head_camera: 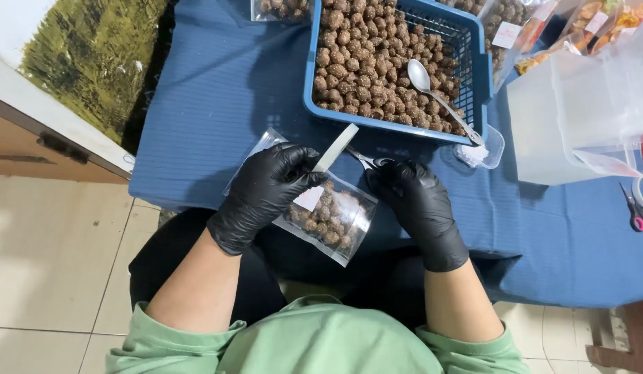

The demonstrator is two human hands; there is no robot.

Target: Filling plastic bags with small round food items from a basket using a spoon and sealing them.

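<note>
The clear plastic pouch point(332, 218) of brown seeded balls lies at the near edge of the blue table cloth point(217, 104), between the two gloved hands. Its upper left part is hidden under the left hand point(266, 194), whose fingers are closed on the pouch top and on a pale flat strip point(337, 147) that angles up toward the basket. A white label on the pouch is partly covered by the thumb. The right hand point(415, 204) is curled shut around small scissors point(368, 161); only the metal tips show, so the handles cannot be made out. Just beyond, a blue basket point(482, 76) holds more balls and a metal spoon point(436, 93); its far end is cut off. Pink-handled scissors point(639, 208) lie at the right edge, partly out of frame.
</note>
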